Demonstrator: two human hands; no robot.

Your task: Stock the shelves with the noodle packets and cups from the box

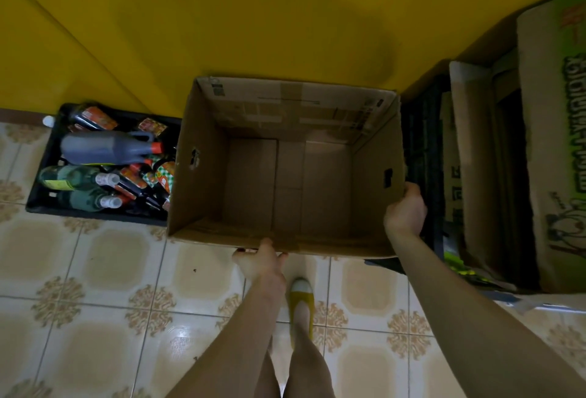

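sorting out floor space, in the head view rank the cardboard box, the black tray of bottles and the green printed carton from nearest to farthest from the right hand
1. cardboard box: the right hand grips its right wall.
2. green printed carton: off to the right of the hand.
3. black tray of bottles: far left, past the whole box.

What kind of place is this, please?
Probably a small grocery shop or its storeroom: a black crate of sauce bottles on the tiled floor, flattened cartons at right, and an empty cardboard box.
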